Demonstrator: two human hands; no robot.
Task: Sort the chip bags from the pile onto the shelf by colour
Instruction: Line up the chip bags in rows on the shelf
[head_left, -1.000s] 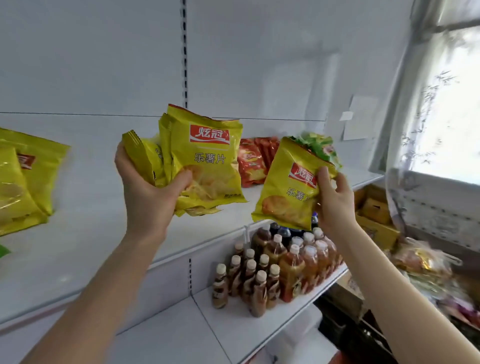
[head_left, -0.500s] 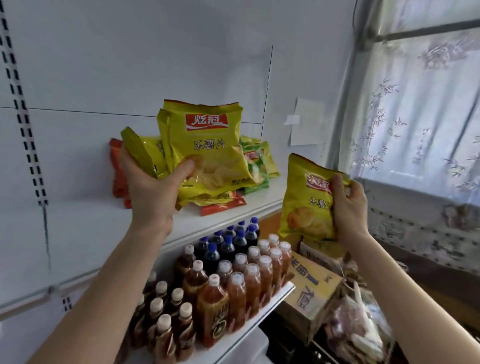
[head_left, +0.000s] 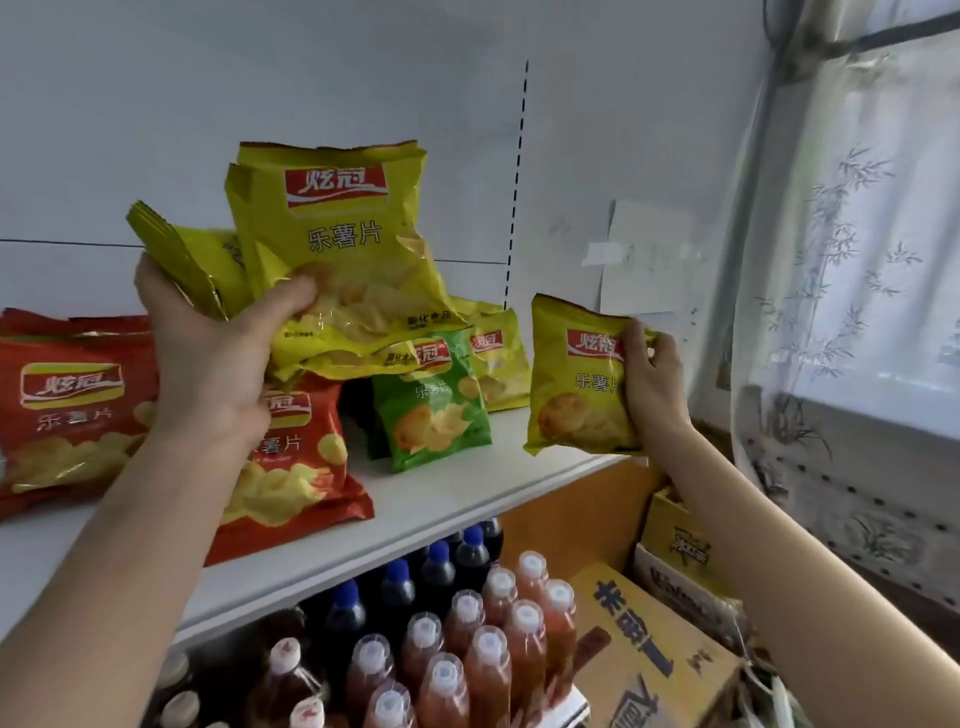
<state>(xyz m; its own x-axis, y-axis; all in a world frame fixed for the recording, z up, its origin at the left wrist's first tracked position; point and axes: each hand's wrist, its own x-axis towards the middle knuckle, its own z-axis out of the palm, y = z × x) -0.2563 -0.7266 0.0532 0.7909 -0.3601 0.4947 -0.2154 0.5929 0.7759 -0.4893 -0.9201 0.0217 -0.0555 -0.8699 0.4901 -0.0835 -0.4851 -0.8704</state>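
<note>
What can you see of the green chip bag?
The green chip bag is glossy foil-like plastic with a red logo banner, pale characters and printed chips. Puffed, it stands tilted on the white shelf between a red bag and a yellow bag. Yellow bags gripped by the left hand cover its top edge.

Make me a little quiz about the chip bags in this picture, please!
1. True or false: the left hand grips just one yellow foil chip bag.
2. Which colour is the propped-up foil chip bag on the white metal shelf, right of the red foil chip bags? A blue, B green, C purple.
3. Fill the gap: the right hand holds the single small foil chip bag, whose colour is ____.

Key: 1 false, it grips a bunch of yellow foil chip bags; 2 B; 3 yellow.
</note>
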